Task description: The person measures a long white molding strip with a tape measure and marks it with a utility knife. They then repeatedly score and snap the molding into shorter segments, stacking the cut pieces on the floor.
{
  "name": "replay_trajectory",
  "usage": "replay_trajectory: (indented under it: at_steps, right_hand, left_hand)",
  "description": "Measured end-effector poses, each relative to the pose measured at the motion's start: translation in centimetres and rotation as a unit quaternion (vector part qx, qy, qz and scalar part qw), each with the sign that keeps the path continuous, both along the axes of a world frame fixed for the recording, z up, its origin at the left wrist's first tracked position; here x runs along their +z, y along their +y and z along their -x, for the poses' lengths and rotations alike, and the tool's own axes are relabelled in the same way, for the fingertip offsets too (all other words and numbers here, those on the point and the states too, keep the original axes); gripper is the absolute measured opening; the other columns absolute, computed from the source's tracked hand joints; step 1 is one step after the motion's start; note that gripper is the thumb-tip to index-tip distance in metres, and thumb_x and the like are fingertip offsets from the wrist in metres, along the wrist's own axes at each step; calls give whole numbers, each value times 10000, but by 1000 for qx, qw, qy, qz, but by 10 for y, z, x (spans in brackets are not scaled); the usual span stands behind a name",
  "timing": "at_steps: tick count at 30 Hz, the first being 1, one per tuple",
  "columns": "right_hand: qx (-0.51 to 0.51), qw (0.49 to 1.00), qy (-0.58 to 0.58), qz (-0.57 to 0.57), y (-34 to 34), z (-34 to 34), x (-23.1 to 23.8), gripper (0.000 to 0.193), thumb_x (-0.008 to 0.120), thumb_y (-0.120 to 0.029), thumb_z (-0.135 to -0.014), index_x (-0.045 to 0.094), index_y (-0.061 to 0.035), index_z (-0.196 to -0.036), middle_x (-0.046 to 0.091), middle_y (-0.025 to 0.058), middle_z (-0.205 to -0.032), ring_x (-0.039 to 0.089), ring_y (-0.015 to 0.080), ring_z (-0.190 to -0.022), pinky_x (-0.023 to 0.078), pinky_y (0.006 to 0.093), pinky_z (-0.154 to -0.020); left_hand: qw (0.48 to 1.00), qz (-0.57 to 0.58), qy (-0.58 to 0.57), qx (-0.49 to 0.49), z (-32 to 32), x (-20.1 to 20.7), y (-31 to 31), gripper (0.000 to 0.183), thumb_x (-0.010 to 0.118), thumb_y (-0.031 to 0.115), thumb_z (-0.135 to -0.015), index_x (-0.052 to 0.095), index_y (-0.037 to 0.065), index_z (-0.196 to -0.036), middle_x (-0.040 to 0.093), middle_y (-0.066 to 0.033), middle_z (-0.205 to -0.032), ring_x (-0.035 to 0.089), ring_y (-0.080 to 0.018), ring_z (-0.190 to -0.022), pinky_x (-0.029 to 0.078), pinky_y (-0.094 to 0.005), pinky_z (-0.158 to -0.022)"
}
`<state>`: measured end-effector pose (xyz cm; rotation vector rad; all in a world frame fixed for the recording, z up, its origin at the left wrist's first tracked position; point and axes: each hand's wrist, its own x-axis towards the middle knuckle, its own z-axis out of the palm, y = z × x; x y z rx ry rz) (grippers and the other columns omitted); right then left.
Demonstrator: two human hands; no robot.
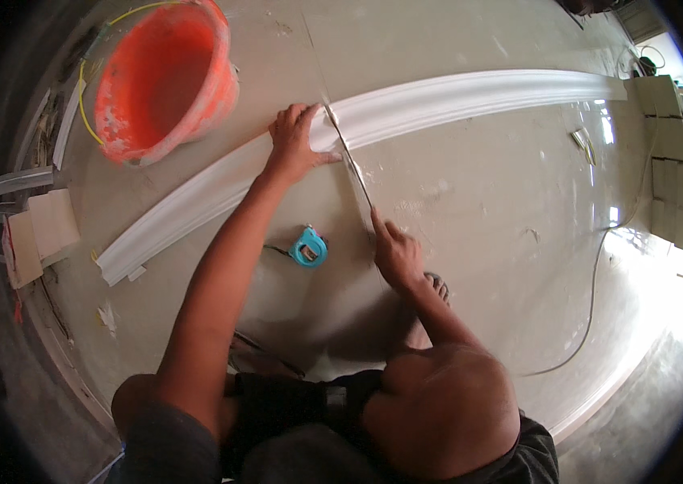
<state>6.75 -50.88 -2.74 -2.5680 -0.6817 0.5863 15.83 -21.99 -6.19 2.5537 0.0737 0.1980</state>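
1. The right hand (396,256) has its grip closed round the handle end of a handsaw (351,161), fingers curled tight on it, the forearm running back toward the bent knee.
2. The saw's thin blade runs up and away from that hand and crosses a long white moulding strip (454,97), its far end lying on the strip just beside the left hand's fingers.
3. The left hand (297,141) lies palm down on the moulding strip, fingers spread and pressing flat on it, pinching nothing, immediately left of the blade.
4. The moulding strip lies on the pale floor (478,210), stretching from the lower left to the upper right of the view.
5. A small blue tape measure (309,248) sits on the floor between the two forearms, near the right hand but apart from it.
6. An orange bucket (165,77) stands on the floor up and to the left of the left hand, beyond the strip.
7. A thin cable (595,274) trails across the floor to the right, and pale tiles (668,153) lie at the far right edge.
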Motion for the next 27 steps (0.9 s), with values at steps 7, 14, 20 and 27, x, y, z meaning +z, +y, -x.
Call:
replay_trajectory:
  at_steps: [7,14,20,27]
  right_hand:
    - [-7,999,-35,-40,26,-31,-4,740,605,-61,-861,411,-123,-1572,657,147,-1047,706,380,-873,576,500,-747]
    - [-6,1000,-1,2,-8,6,-9,779,605,-43,-841,387,-130,-1584,659,150,-1051,711,375,-889,581,487,-744]
    - [-17,997,-67,-44,-16,17,-9,706,579,-21,-852,488,-153,-1539,637,95,-935,687,335,-754,564,456,-653]
    - [-41,990,-114,-76,-5,9,15,483,579,-83,-943,584,-145,-1422,629,80,-923,696,306,-772,573,435,-647]
  left_hand:
    - [1000,-9,0,-3,6,5,-8,1073,988,412,-571,505,112,-1481,507,-112,-1400,473,-362,-1305,369,-536,-1094]
    - [1000,-16,-15,0,5,0,-7,1049,990,426,-571,534,105,-1459,512,-121,-1391,481,-360,-1297,370,-537,-1098]
    - [1000,-5,-8,3,4,-1,-4,1066,1003,381,-569,518,90,-1473,511,-128,-1396,477,-365,-1302,375,-536,-1097]
    - [996,-38,83,11,-6,29,16,1228,1008,349,-549,371,90,-1566,505,-164,-1393,478,-384,-1300,387,-556,-1105]
